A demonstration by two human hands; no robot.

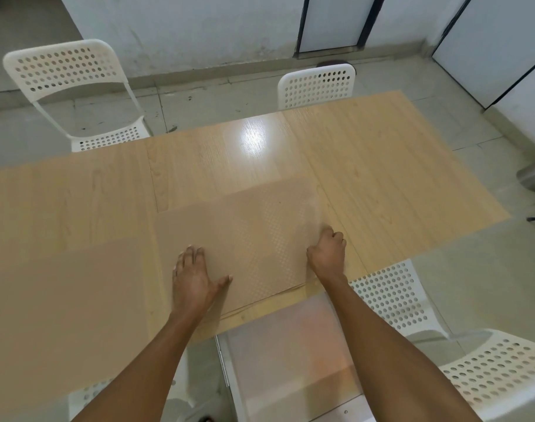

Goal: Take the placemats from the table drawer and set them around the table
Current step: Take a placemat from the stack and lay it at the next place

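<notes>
From my feed the light wooden table (366, 153) takes up most of the view, running from the left edge across to the far right, with a bright glare patch near its far middle. Under its near edge the white table drawer (290, 354) stands pulled out, between my two forearms; its bottom looks pale and I cannot make out anything lying in it.

Four white perforated chairs ring the table: one at the far left (74, 86), pulled back from the edge, one at the far side (316, 85) with only its backrest showing above the tabletop, one tucked at the near right (391, 293), and another in the lower right corner (498, 376).

On the table, one tan placemat (62, 315) lies flat at the near left, reaching the picture's left edge. Just beside it, a stack of placemats (254, 239) sits in front of me, textured with a fine dotted pattern; its layered edges show at the near side, close to the table's edge above the drawer.

My left hand (193, 278) rests flat on the stack's left part, fingers straight and thumb spread. My right hand (328, 251) has its fingers curled at the stack's right edge, gripping it.
</notes>
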